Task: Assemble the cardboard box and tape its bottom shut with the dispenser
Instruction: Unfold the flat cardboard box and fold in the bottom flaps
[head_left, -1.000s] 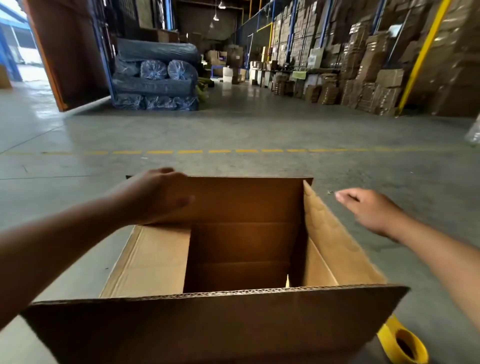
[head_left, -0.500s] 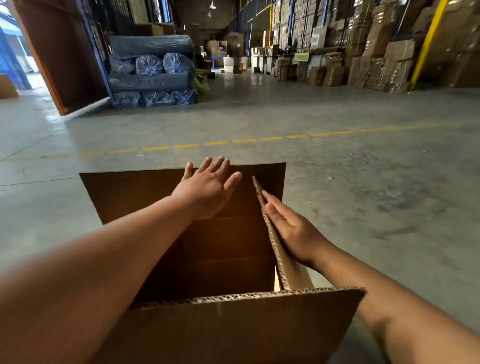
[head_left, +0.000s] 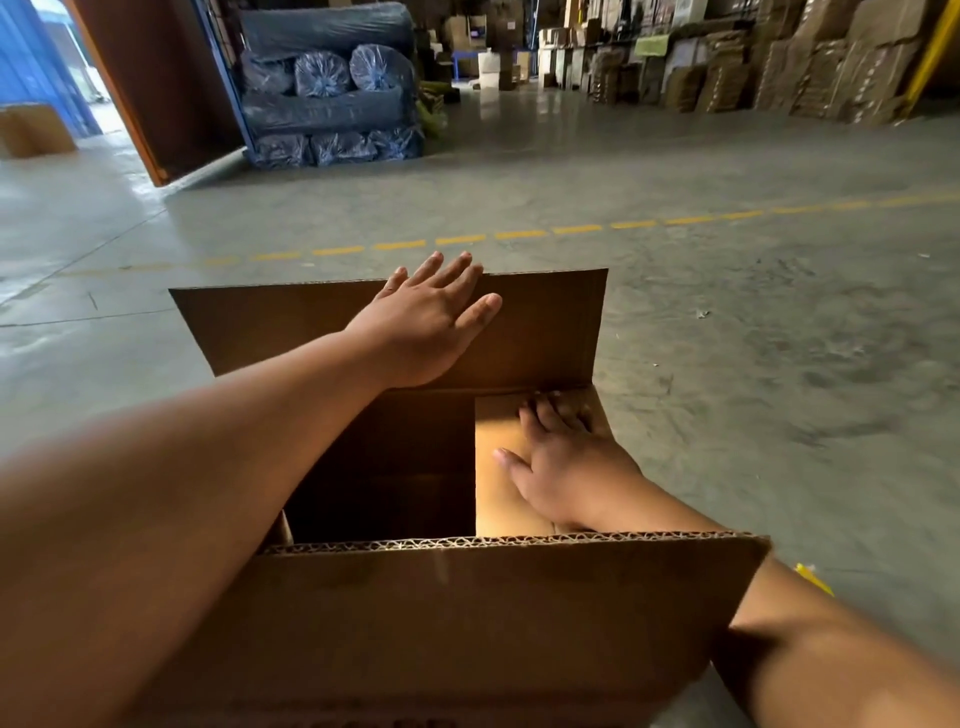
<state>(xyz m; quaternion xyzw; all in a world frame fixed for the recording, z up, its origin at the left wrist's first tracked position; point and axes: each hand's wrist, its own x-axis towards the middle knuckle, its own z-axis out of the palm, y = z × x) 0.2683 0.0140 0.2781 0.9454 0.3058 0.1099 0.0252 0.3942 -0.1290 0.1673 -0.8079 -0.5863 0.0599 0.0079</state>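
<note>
While a cardboard box (head_left: 467, 613) stands open-topped on the concrete floor (head_left: 753, 338) of a warehouse, a person leans over it with both bare arms extended. The left hand (head_left: 423, 332) reaches across the opening, fingers straight and spread, palm laid flat against the upright far flap (head_left: 291, 322), its fingertips at the flap's top edge; its grip is loose and holds nothing. The right hand (head_left: 563, 467) is lower, inside the box, palm down with fingers extended, pressing the right side flap (head_left: 496, 499) folded inward; it too grips nothing. The near flap (head_left: 493, 597) stands up toward the camera, its corrugated edge showing. A sliver of something yellow (head_left: 813, 578) shows on the floor just right of the box, beside the right forearm. Wrapped blue rolls (head_left: 332, 83) and stacked cartons (head_left: 753, 67) line the background.
</note>
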